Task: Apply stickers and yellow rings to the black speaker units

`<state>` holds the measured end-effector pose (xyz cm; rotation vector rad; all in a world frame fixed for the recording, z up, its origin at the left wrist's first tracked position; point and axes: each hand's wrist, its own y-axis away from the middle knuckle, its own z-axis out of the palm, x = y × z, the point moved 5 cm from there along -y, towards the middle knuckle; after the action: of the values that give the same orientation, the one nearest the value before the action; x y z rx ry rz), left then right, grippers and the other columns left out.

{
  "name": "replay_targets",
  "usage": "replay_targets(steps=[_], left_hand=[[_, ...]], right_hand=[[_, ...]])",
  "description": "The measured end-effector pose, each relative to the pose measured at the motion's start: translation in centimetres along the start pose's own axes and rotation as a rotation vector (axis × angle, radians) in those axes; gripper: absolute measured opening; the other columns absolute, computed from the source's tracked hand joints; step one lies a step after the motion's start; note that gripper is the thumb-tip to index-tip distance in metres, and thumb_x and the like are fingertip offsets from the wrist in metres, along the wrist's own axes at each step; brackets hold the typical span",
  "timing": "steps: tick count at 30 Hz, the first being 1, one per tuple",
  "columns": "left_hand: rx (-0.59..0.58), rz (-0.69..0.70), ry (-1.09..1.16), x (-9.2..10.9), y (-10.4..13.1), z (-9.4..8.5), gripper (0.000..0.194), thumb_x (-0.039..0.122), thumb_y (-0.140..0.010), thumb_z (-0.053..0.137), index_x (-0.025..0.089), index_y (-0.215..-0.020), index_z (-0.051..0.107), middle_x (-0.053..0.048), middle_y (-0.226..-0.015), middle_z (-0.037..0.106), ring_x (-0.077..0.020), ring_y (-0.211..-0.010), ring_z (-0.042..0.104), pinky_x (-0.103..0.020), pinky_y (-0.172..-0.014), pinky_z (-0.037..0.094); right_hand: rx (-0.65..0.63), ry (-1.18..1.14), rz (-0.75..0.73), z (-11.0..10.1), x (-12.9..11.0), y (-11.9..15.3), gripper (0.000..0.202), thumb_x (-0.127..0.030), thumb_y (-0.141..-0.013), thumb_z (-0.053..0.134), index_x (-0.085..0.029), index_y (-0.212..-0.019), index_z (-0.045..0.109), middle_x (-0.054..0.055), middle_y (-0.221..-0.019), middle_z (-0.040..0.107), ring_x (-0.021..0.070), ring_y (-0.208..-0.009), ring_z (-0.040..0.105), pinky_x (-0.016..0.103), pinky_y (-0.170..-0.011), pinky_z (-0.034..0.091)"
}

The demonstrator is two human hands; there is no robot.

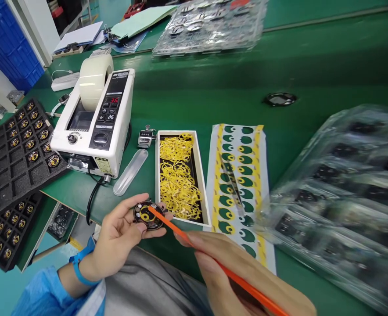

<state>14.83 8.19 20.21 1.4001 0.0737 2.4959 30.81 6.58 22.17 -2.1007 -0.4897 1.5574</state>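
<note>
My left hand (pixel 123 232) grips a round black part (pixel 145 220) by its edge, fingers around the rim and thumb in front. A curved yellow piece lies on the part's face. In my right hand (pixel 220 263) is a slim orange stick (pixel 246 287), held like a pen, its tip at the face of the part. Just beyond the hands sits a white-rimmed box (pixel 200 193) holding many loose yellow cut-outs (pixel 179 188). Beside it, a sheet of yellow stickers (pixel 227 202) lies on the table with metal tweezers (pixel 233 184) on top.
A white tape dispenser (pixel 115 109) stands left of the box, near a tally counter (pixel 145 137) and a clear plastic strip (pixel 131 172). Black foam trays (pixel 3 175) of round parts overhang the left edge. Clear blister trays (pixel 345 197) fill the right; another black part (pixel 280 99) lies behind.
</note>
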Motion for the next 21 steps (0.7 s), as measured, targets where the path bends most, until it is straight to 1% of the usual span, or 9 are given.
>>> replay_targets(steps=[3, 6, 10, 11, 13, 15, 17, 19, 21], left_hand=[[0.000, 0.030, 0.004, -0.2, 0.1, 0.3, 0.037, 0.026, -0.093, 0.071, 0.026, -0.130, 0.064, -0.009, -0.129, 0.072, -0.0273, -0.119, 0.069, -0.033, -0.094, 0.060], [0.003, 0.060, 0.032, -0.4, 0.1, 0.6, 0.036, 0.025, -0.093, 0.070, 0.028, -0.129, 0.064, -0.008, -0.129, 0.072, -0.0247, -0.118, 0.070, -0.030, -0.095, 0.060], [0.052, 0.124, 0.042, -0.7, 0.0, 0.6, 0.033, 0.024, -0.094, 0.069, 0.028, -0.126, 0.066, -0.006, -0.129, 0.073, -0.0217, -0.117, 0.070, -0.024, -0.091, 0.060], [0.059, 0.140, 0.045, -0.6, 0.0, 0.6, 0.032, 0.023, -0.094, 0.069, 0.028, -0.126, 0.066, -0.006, -0.129, 0.073, -0.0218, -0.117, 0.070, -0.024, -0.091, 0.060], [0.057, 0.139, 0.059, -0.6, 0.0, 0.5, 0.032, 0.023, -0.095, 0.068, 0.029, -0.126, 0.066, -0.006, -0.130, 0.072, -0.0237, -0.117, 0.070, -0.026, -0.090, 0.062], [0.043, 0.099, 0.079, -0.5, 0.1, 0.5, 0.031, 0.024, -0.095, 0.068, 0.029, -0.125, 0.067, -0.006, -0.128, 0.073, -0.0254, -0.116, 0.070, -0.029, -0.089, 0.063], [0.033, 0.046, 0.100, -0.4, 0.1, 0.6, 0.029, 0.024, -0.094, 0.069, 0.028, -0.122, 0.069, -0.006, -0.123, 0.076, -0.0258, -0.114, 0.071, -0.028, -0.087, 0.063], [0.027, 0.003, 0.128, -0.4, 0.0, 0.6, 0.027, 0.024, -0.092, 0.071, 0.026, -0.119, 0.071, -0.006, -0.117, 0.078, -0.0248, -0.110, 0.073, -0.025, -0.085, 0.063], [0.026, -0.032, 0.165, -0.4, -0.2, 0.5, 0.026, 0.022, -0.090, 0.072, 0.024, -0.116, 0.072, -0.005, -0.112, 0.080, -0.0239, -0.106, 0.075, -0.024, -0.083, 0.063]], right_hand=[[0.065, -0.062, 0.051, 0.7, 0.2, 0.4, 0.035, -0.005, -0.093, 0.063, -0.028, -0.117, 0.072, 0.000, -0.095, 0.076, 0.0206, -0.081, 0.075, 0.034, -0.071, 0.065], [0.129, -0.115, 0.090, 1.2, 0.3, 0.6, 0.037, -0.004, -0.093, 0.062, -0.029, -0.119, 0.072, -0.002, -0.096, 0.076, 0.0178, -0.083, 0.074, 0.031, -0.075, 0.064], [0.162, -0.130, 0.101, 1.6, 0.4, 0.7, 0.039, -0.002, -0.093, 0.060, -0.028, -0.120, 0.071, 0.000, -0.097, 0.075, 0.0191, -0.086, 0.074, 0.032, -0.074, 0.064], [0.150, -0.113, 0.066, 1.6, 0.3, 0.7, 0.039, -0.002, -0.093, 0.059, -0.027, -0.122, 0.070, 0.002, -0.097, 0.075, 0.0200, -0.087, 0.074, 0.033, -0.073, 0.064], [0.066, -0.026, -0.080, 1.7, -0.3, 0.6, 0.038, -0.002, -0.094, 0.058, -0.023, -0.124, 0.068, 0.005, -0.100, 0.076, 0.0214, -0.088, 0.074, 0.033, -0.070, 0.065], [-0.088, 0.122, -0.280, 2.1, -1.2, 0.7, 0.036, -0.001, -0.094, 0.056, -0.019, -0.123, 0.069, 0.007, -0.104, 0.077, 0.0216, -0.090, 0.075, 0.032, -0.071, 0.065], [-0.208, 0.248, -0.385, 2.3, -1.6, 1.1, 0.036, 0.000, -0.095, 0.053, -0.017, -0.122, 0.069, 0.008, -0.109, 0.076, 0.0218, -0.093, 0.075, 0.032, -0.075, 0.066], [-0.232, 0.273, -0.351, 2.0, -1.6, 1.6, 0.038, -0.002, -0.097, 0.051, -0.021, -0.126, 0.068, 0.006, -0.111, 0.076, 0.0226, -0.093, 0.075, 0.036, -0.078, 0.066], [-0.195, 0.214, -0.217, 1.1, -1.4, 2.2, 0.035, -0.012, -0.101, 0.051, -0.028, -0.126, 0.069, 0.003, -0.109, 0.076, 0.0231, -0.092, 0.074, 0.038, -0.078, 0.066]])
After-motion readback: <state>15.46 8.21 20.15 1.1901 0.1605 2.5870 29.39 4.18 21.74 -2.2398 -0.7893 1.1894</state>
